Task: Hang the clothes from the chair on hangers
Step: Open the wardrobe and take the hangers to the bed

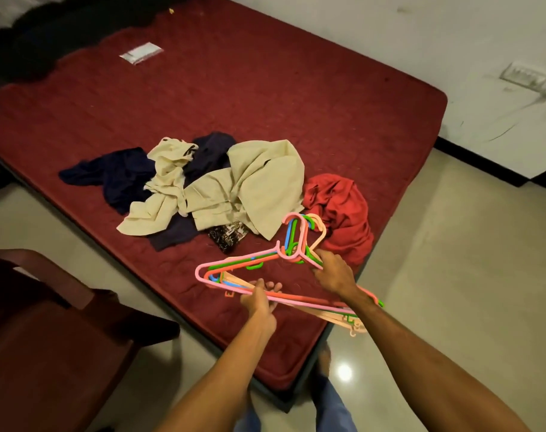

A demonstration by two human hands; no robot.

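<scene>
Mattress, dark red, fills most of the view. Its near corner points at the person.

Chair at lower left, dark wood, well apart from the heap. No garment visible on the part in frame.

Clothes lie in a loose heap on the mattress near that front corner. Cream pieces sit on top in the middle, navy is under and to the left, and red is bunched at the right edge. A small dark patterned bit pokes out at the front.

Hangers are a stacked plastic bundle of pink, green, orange and blue. They are held in the air over the mattress edge, hooks pointing toward the heap.

Left hand is wrapped round the bottom bars. Right hand has its fingers curled over a shoulder arm near the necks.

Step, as I read it: sorting the bundle, no garment hung yet. Next move likely calls for working one hanger free of the nested hooks, putting the rest down, then picking a top piece and finding its neck opening. Risk: hooks snag and several come away together.
</scene>
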